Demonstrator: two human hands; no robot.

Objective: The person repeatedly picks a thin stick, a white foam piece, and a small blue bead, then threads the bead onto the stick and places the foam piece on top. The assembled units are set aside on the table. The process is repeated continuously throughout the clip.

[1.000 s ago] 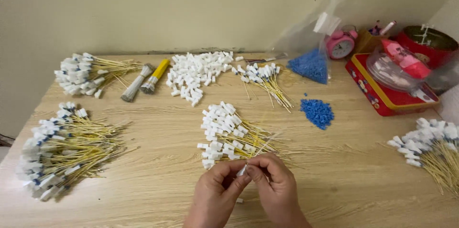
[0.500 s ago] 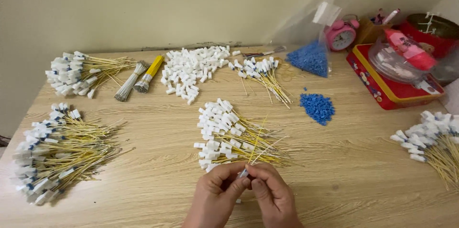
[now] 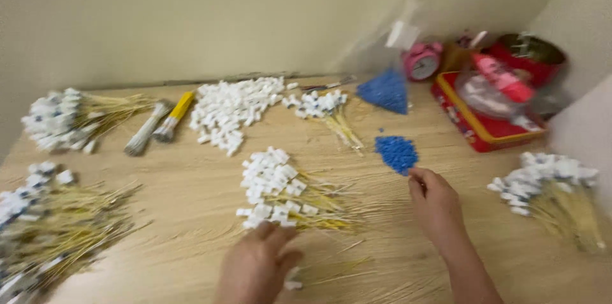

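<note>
Two hands [image 3: 258, 266] over seemingly wooden table [image 3: 191, 195]

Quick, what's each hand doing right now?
Left hand: resting at the yellow-wire pile; grip cannot be told.
Right hand: fingertips at the blue beads; grip cannot be told.

I see a light wooden table [image 3: 191, 189]. On it, blue beads [image 3: 396, 152] lie just beside my right hand [image 3: 437, 205], and a bundle of white-capped yellow wires [image 3: 287, 192] just beyond my left hand [image 3: 258, 266].
</note>
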